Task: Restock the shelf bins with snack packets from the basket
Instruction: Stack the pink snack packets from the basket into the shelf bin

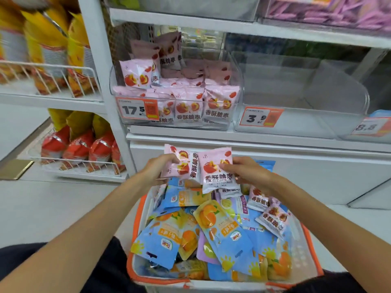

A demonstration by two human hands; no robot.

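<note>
My left hand grips a pink jujube packet above the far end of the basket. Beside it, my right hand holds another pink packet of the same kind. The orange-rimmed basket below is heaped with blue fruit packets and a few more pink ones. On the shelf straight ahead, a clear bin holds several of the same pink packets behind a 17.5 price tag.
A clear bin with a 3.9 price tag stands right of the pink one; it looks bare inside. Another bin sits further right. Wire racks of yellow and red bags fill the left shelving. White floor lies to the left.
</note>
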